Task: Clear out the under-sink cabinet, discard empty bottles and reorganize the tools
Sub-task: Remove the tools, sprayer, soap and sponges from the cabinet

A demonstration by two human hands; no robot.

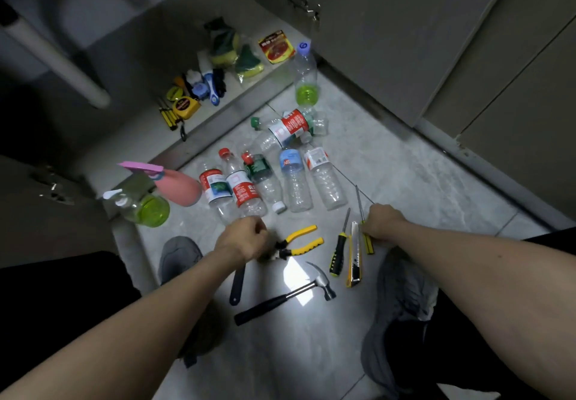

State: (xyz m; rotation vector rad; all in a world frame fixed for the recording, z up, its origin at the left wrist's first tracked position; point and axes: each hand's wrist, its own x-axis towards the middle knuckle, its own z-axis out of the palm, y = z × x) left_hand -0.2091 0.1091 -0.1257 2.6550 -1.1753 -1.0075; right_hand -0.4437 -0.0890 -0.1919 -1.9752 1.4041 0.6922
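The cabinet (149,81) fills the upper left of the frame, its doors swung open; tape measures (184,105), brushes and sponges (230,50) lie on its floor toward the front edge. Below it, the tiled floor (420,162) takes up the centre and carries everything pulled out.

At centre, a cluster of clear plastic bottles (271,175) lies on its side, apparently empty; one bottle with green liquid (307,75) stands upright at the cabinet's right corner. At centre left stand a pink spray bottle (174,183) and a green pump bottle (143,208).

The tools form a loose row at lower centre: a hammer (286,295), yellow-handled pliers (299,240), a black-and-yellow screwdriver (338,250) and a utility knife (354,253).

The left hand (246,237) is clenched just left of the pliers' head; whether it grasps the pliers or the dark handle (237,284) below it cannot be told. The right hand (381,223) has its fingers curled around a thin screwdriver (363,212) near the handle top, shaft pointing to the upper part of the frame.

The step appears to be sorting tools. Advice: lay the thin screwdriver parallel beside the other, keep the knife's blade retracted, and keep the tool row well apart from the bottles so the empties can be gathered in one sweep.
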